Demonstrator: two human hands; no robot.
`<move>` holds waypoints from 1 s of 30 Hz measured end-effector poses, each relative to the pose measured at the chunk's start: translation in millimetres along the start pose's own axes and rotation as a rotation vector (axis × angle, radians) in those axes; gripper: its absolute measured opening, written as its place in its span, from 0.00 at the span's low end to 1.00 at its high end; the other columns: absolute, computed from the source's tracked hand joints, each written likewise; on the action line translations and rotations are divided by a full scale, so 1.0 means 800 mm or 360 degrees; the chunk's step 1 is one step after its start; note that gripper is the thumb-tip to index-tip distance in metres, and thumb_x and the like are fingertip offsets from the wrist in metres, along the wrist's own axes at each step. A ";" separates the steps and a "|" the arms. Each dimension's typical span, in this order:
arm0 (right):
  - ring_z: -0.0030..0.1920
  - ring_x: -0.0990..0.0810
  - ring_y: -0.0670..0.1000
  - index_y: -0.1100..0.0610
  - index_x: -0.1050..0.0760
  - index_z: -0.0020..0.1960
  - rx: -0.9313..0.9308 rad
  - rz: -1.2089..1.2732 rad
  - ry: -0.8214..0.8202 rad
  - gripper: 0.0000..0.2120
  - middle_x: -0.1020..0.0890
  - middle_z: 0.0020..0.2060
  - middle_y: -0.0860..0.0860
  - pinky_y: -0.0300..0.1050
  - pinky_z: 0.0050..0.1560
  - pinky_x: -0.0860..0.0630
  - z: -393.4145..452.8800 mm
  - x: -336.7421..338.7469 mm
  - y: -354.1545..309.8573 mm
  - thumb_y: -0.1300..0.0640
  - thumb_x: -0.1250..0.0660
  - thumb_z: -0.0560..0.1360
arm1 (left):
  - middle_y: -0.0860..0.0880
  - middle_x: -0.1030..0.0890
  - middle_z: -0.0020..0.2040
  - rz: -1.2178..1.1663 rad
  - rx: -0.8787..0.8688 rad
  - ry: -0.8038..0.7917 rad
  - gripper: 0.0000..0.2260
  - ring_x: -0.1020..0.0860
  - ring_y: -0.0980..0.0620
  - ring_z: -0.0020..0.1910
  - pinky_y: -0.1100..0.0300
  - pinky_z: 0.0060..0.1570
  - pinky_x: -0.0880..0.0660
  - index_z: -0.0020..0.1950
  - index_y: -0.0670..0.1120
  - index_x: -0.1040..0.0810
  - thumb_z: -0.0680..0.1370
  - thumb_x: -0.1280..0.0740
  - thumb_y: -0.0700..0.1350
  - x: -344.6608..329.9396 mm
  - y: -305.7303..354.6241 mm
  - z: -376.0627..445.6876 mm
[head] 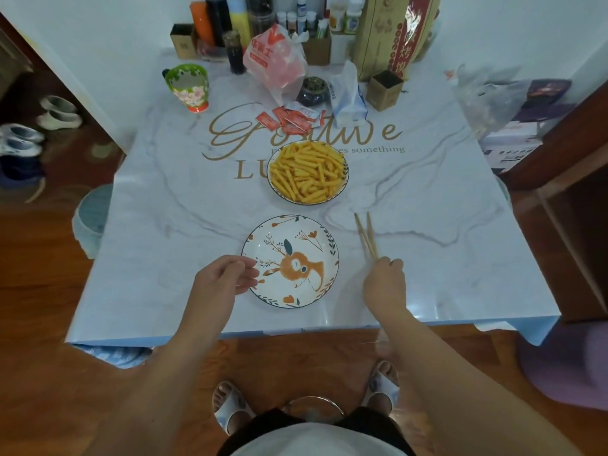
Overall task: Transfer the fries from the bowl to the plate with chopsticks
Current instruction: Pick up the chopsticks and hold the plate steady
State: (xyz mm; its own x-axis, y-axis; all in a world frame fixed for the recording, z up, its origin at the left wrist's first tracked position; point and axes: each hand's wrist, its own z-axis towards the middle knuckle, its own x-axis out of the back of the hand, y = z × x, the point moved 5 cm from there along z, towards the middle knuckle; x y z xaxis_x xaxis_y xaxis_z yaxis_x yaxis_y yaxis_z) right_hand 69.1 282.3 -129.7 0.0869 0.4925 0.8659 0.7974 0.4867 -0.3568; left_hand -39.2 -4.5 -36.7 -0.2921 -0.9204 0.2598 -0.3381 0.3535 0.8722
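Left hand [227,274] is nearest, at the plate's [324,235] left rim, over the table's [164,258] near edge. Fingers loosely curled, tips bunched, holding nothing that I can see; can't tell if they touch the rim.

Right hand [386,279] is just right of the plate, fingers curled round the near ends of the chopsticks [366,236]. Sticks run up and away from the fist toward the far edge, leaning slightly left, tips narrowly apart and bare. They hang over bare tabletop between plate and bowl [275,189], right of both.

Plate sits centre, near edge, no fries on it. So transfer not started, my read.

Bowl is directly beyond the plate, a small gap between the rims, heaped with fries [307,172]. Fries lie jumbled, many with long axes running roughly near-to-far.

Key relation: fries are ahead and left of the stick tips; the right hand is the tool hand and the one on that side. Likely next move: reach forward-left, tips over the bowl's near-right rim.
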 end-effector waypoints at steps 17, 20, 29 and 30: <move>0.41 0.15 0.62 0.61 0.25 0.61 0.0693 0.2142 -0.0617 0.13 0.15 0.56 0.58 0.52 0.39 0.18 -0.015 0.110 -0.138 0.66 0.46 0.83 | 0.51 0.18 0.58 0.0150 -0.0203 0.0320 0.11 0.20 0.49 0.57 0.53 0.58 0.22 0.58 0.54 0.20 0.81 0.36 0.42 -0.008 -0.053 0.088; 0.43 0.14 0.61 0.58 0.26 0.56 0.1090 0.1814 -0.0341 0.07 0.14 0.54 0.56 0.50 0.42 0.18 0.013 0.089 -0.152 0.68 0.37 0.81 | 0.52 0.20 0.58 0.0142 -0.0375 0.0392 0.11 0.21 0.60 0.53 0.65 0.50 0.27 0.60 0.53 0.20 0.83 0.37 0.40 -0.019 -0.081 0.121; 0.29 0.26 0.49 0.61 0.18 0.45 0.0937 0.2293 0.0268 0.24 0.24 0.31 0.53 0.55 0.49 0.17 0.055 0.060 -0.131 0.48 0.45 0.86 | 0.46 0.18 0.62 0.0625 -0.0647 0.0431 0.19 0.23 0.43 0.61 0.49 0.61 0.26 0.71 0.53 0.22 0.83 0.43 0.42 -0.040 -0.111 0.137; 0.28 0.26 0.49 0.62 0.18 0.44 0.0828 0.2395 0.0277 0.23 0.24 0.30 0.53 0.54 0.50 0.17 0.053 0.061 -0.121 0.50 0.44 0.86 | 0.46 0.18 0.63 0.0644 -0.0641 0.0403 0.20 0.23 0.43 0.61 0.48 0.62 0.26 0.71 0.53 0.22 0.83 0.44 0.41 -0.041 -0.110 0.132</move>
State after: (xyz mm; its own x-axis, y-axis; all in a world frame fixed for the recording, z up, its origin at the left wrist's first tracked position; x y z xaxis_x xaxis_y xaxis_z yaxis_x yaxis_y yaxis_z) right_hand -29.3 289.5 -67.6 0.6614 0.6619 -0.3527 -0.3500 -0.1435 -0.9257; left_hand -94.5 11.8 -166.1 -0.0887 -0.7553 0.6494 0.1333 0.6371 0.7592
